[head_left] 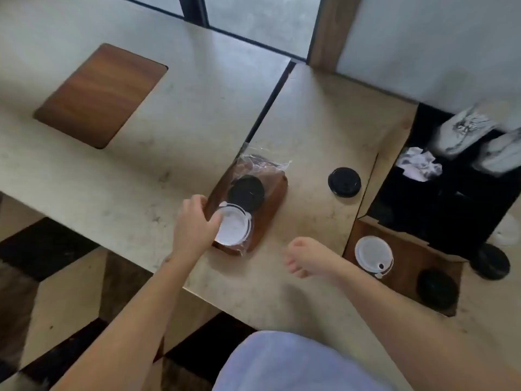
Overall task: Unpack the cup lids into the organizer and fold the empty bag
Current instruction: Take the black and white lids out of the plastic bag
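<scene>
A clear plastic bag (263,165) lies on a wooden inset (275,201) in the middle of the counter. Inside it are a black lid (245,191) and, nearer me, a white lid (234,228). My left hand (194,225) grips the white lid at the bag's near end, thumb on its rim. Hovering over the counter to the right of the bag, my right hand (306,258) has loosely curled fingers and holds nothing. The wooden organizer recess (408,255) at the right holds a white lid (373,256) and a black lid (437,289).
A loose black lid (344,182) lies on the counter right of the bag, and another black lid (490,261) sits beyond the organizer. A dark bin opening (451,210) with crumpled paper (418,163) lies at the right. A second wooden inset (100,94) is far left.
</scene>
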The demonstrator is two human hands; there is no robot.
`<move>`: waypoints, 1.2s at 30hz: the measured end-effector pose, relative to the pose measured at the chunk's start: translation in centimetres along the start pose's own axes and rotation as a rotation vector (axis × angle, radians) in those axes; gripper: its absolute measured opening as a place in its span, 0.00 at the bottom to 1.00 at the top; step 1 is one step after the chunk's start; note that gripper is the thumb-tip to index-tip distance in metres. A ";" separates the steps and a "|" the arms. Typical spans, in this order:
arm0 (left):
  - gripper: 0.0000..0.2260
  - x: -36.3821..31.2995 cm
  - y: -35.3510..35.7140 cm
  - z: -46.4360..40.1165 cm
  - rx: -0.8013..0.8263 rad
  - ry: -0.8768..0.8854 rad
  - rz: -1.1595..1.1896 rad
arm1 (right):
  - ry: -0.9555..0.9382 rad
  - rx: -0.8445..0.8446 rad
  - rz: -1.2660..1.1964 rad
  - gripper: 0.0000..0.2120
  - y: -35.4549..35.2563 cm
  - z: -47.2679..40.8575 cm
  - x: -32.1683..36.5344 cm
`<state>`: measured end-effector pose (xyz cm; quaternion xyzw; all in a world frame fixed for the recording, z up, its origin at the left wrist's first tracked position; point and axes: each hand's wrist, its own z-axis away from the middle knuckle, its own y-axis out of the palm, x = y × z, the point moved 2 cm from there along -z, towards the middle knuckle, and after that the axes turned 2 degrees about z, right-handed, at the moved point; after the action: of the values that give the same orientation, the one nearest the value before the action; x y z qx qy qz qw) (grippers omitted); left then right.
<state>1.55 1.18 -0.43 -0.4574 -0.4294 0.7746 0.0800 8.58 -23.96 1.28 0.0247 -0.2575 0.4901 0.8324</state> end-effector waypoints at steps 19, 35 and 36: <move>0.19 -2.4 6.5 -2.9 0.342 -0.144 0.331 | -0.086 -0.120 -0.499 0.13 0.7 -4.1 3.6; 0.12 -7.7 13.9 8.6 0.873 0.110 0.271 | -0.060 -0.508 -0.938 0.22 -3.3 5.7 -15.9; 0.13 -8.0 14.5 9.4 0.893 0.137 0.250 | -0.075 -0.529 -0.937 0.23 -4.1 6.4 -17.1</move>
<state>2.68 -17.50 -3.96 -0.4763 0.0106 0.8554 0.2032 2.79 -41.71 -0.10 -0.0560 -0.3631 -0.0165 0.9299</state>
